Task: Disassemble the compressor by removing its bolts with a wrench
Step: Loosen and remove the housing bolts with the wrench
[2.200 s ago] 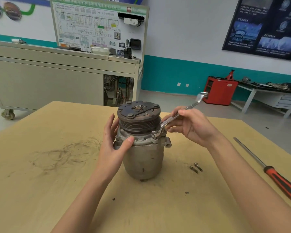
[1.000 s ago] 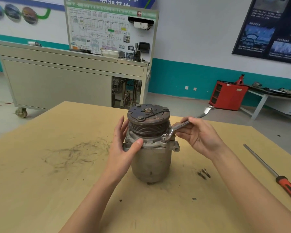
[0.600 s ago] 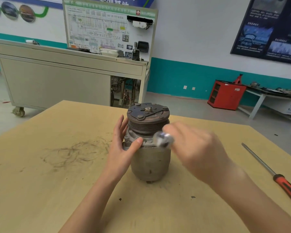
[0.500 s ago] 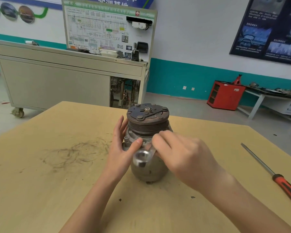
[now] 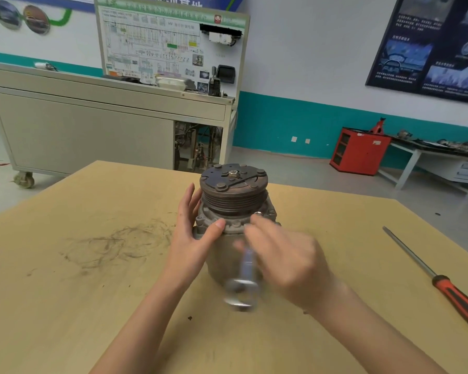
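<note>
A grey metal compressor (image 5: 234,211) with a dark ribbed pulley on top stands upright in the middle of the wooden table (image 5: 65,292). My left hand (image 5: 192,238) grips its left side, thumb on the front flange. My right hand (image 5: 284,255), blurred by motion, holds a silver wrench (image 5: 242,282) in front of the compressor. The wrench hangs down with its open end toward me, off the bolts. A bolt head (image 5: 257,213) stands up on the flange just above my right fingers. The two loose bolts seen earlier are hidden behind my right hand.
A long screwdriver (image 5: 432,276) with a red and black handle lies on the table at the right. Dark scuff marks (image 5: 114,244) cover the table at the left. A grey training cabinet (image 5: 92,125) stands behind the table, and a red cabinet (image 5: 360,149) sits by the far wall.
My right hand has swung the wrench off the flange bolt, round to the front, and lowered it, its free end now pointing toward me. My left hand has kept its grip on the compressor.
</note>
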Demonstrator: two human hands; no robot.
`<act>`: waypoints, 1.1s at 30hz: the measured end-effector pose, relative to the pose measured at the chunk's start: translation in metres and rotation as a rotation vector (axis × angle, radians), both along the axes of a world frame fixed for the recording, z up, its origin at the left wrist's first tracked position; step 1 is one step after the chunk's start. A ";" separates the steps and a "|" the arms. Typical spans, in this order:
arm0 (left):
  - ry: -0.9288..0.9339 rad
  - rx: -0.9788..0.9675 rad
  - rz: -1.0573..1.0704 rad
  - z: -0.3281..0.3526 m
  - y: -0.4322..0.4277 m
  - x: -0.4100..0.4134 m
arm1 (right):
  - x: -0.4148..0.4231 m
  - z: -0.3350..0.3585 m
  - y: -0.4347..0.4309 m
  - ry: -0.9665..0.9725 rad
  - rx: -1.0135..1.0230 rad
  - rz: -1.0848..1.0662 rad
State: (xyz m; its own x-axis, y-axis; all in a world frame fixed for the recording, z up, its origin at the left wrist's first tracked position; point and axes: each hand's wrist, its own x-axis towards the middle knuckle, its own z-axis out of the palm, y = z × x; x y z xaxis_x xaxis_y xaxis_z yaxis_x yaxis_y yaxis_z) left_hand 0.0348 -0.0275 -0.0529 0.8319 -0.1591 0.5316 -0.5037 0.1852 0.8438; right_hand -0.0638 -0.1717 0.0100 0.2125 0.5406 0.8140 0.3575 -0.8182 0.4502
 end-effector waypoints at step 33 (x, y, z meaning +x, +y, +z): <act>0.103 0.070 0.033 0.008 0.001 -0.008 | 0.005 0.045 -0.037 0.353 0.718 -0.049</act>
State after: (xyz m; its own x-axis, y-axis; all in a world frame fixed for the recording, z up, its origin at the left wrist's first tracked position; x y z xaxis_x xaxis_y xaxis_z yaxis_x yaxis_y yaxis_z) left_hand 0.0269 -0.0263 -0.0448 0.8870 -0.1648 0.4313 -0.4183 0.1086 0.9018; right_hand -0.0592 -0.2088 0.0551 0.5322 -0.1064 0.8399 0.3371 -0.8834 -0.3255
